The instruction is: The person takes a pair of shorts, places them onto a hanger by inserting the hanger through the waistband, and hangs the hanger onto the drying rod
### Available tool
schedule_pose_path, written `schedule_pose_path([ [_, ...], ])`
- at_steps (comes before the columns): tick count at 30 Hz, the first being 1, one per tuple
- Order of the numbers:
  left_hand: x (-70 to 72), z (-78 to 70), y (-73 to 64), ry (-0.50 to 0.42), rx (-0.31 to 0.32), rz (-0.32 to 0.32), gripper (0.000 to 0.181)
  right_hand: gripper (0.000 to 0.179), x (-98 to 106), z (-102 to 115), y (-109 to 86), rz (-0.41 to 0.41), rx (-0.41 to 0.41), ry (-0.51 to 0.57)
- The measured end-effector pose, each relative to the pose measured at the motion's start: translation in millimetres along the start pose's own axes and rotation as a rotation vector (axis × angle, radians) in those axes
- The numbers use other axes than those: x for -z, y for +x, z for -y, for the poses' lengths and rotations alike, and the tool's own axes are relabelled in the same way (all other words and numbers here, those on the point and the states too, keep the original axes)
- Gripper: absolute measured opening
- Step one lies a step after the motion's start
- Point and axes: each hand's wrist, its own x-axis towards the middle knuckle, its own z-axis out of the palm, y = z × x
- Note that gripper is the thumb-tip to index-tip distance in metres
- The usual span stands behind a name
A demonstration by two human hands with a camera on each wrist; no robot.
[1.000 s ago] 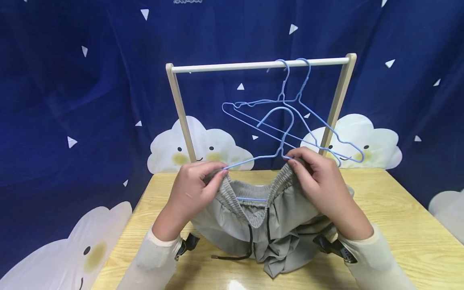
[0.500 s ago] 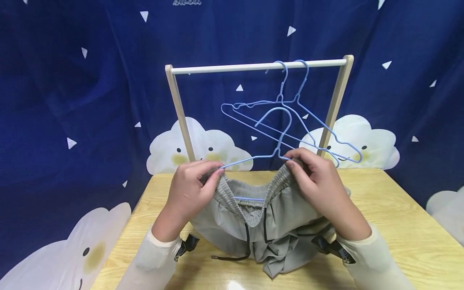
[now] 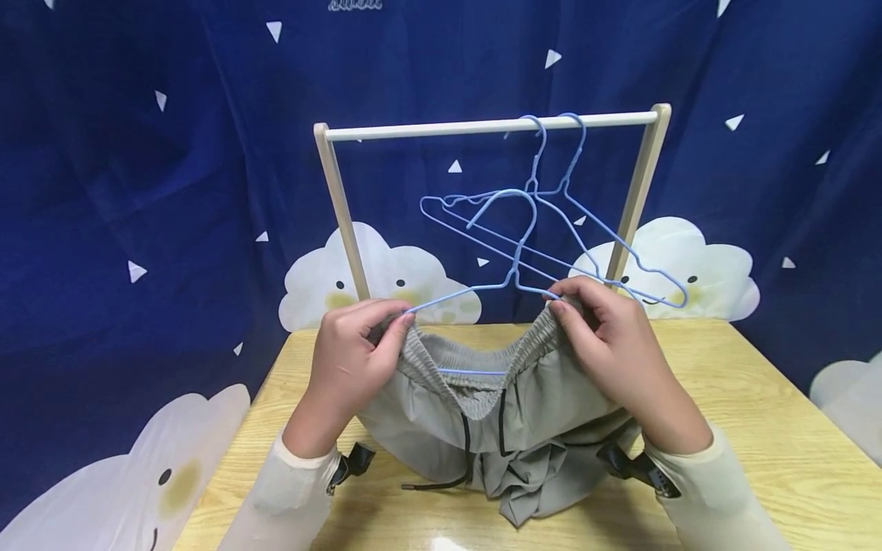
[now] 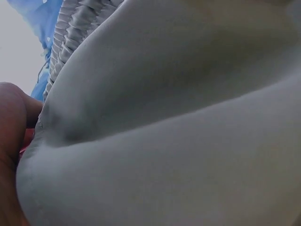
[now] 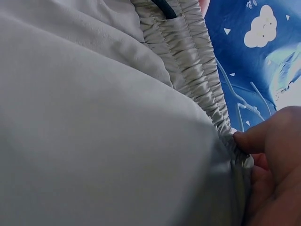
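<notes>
Head view: the left hand (image 3: 354, 352) and right hand (image 3: 613, 344) each have a closed grip, pinching the waistband and a shoulder of a blue wire hanger (image 3: 485, 287). The grey drawstring pants (image 3: 565, 402) hang between them, waist gaping in a V, black cords (image 3: 501, 428) loose, lower folds crumpled on the bench (image 3: 737, 398) between its left and right edges. The hanger's bottom bar crosses inside the opening; its hook overlaps two empty hangers (image 3: 535, 164) on a clothes rack (image 3: 413, 130), whose feet are hidden. A blue curtain (image 3: 172, 191) with white clouds rises past the bench's far edge.

Left wrist view: smooth grey cloth fills most of it, ruched waistband at upper left; the fingertips are hidden.

Right wrist view: the thumb presses the waistband's gathered edge, with blue wire beyond.
</notes>
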Motion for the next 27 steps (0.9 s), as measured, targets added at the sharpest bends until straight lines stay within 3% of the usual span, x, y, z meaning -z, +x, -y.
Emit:
schedule_pose_path([
  [27,14.6,13.8,4.8,-0.024,0.040,-0.139,0.006,0.013,10.6,-7.7,2.2,0.008,0.023,-0.048],
])
